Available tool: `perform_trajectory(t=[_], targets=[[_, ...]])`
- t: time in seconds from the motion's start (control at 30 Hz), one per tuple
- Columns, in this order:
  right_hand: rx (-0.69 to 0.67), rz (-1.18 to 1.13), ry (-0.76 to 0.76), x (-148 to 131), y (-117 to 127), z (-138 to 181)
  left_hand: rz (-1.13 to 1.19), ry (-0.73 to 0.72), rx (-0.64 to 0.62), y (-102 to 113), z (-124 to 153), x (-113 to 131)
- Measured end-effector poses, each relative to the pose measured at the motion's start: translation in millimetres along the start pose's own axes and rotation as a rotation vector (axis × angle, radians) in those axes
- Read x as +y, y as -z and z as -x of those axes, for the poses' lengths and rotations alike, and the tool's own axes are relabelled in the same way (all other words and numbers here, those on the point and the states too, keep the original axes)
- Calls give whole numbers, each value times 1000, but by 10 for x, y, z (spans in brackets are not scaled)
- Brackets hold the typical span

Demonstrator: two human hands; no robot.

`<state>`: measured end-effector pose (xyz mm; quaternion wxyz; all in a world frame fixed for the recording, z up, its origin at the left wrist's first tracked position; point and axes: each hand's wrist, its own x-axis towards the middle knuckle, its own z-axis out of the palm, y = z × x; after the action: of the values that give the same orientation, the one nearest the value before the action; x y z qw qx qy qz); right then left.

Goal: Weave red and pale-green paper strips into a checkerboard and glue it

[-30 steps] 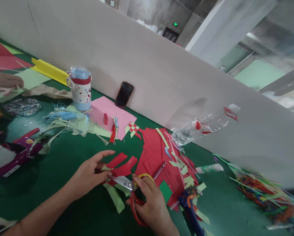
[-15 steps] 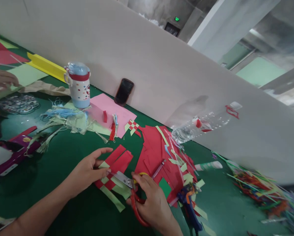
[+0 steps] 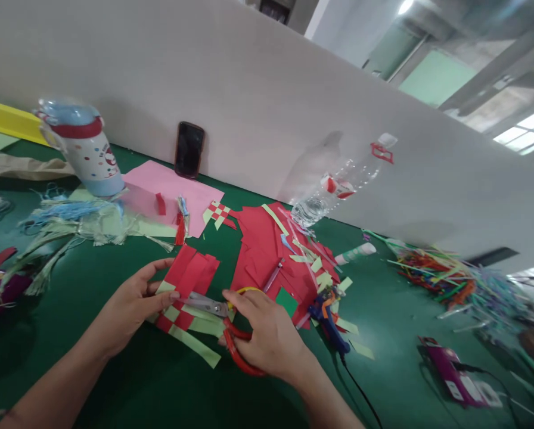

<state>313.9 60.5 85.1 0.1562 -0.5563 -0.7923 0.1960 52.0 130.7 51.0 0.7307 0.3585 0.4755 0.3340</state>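
My left hand (image 3: 137,301) pinches a woven piece of red and pale green paper strips (image 3: 189,271) by its left side, thumb on top. In my right hand (image 3: 269,330) is a pair of scissors (image 3: 238,351) with red and yellow handles. Their blades lie across the paper near my left thumb. Beyond my hands, red paper sheets (image 3: 253,238) lie in a pile with pale green scraps on them. A smaller woven paper piece (image 3: 217,213) rests at the pile's left edge, by a pink sheet (image 3: 144,179).
A glue gun (image 3: 332,328) with a black cord lies right of my right hand. Along the wall stand a child's water bottle (image 3: 88,149), a phone (image 3: 189,149) and a clear plastic bottle (image 3: 325,199). Tassels (image 3: 83,220) lie left; colourful sticks (image 3: 446,277) are heaped right.
My view has swung right, so things appear shifted left and a purple device with a cable shows at right. Both hands keep their hold; the scissor blades now appear more closed.
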Motion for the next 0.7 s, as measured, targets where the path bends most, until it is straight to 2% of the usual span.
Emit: perform_trajectory(t=[0.37,0.7], targets=[[-86,-8,-58,-110,52,-49,4,-10,47,33,-24,-46],[-77,-53,-57,-99,2,-43,-26,-35,61,-8,-12,-13]])
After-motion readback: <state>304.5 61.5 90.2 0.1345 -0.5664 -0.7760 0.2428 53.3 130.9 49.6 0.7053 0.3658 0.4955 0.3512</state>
